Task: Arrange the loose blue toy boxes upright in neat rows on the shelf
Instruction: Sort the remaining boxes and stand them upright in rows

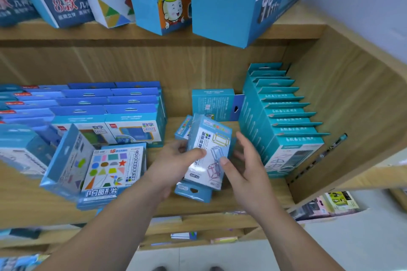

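Note:
A loose blue toy box (209, 149) with frame shapes printed on it is tilted above the wooden shelf (253, 202) in the middle. My left hand (176, 160) grips its left edge, thumb across the front. My right hand (244, 160) is at its right edge, thumb on the front and fingers spread. Under it lies another blue box (193, 193) flat, its hang tab toward me. A third box (182, 127) peeks out behind on the left. Further back a teal box (213, 103) lies on its side. At the right, a neat upright row of teal boxes (284, 116) stands.
Upright rows of blue boxes (110, 105) fill the shelf's left half. A geometry-shapes box (112, 169) lies flat at the left front with another box (68, 160) leaning on it. Large boxes (220, 2) stand on the shelf above. The shelf's side wall (352, 116) is right.

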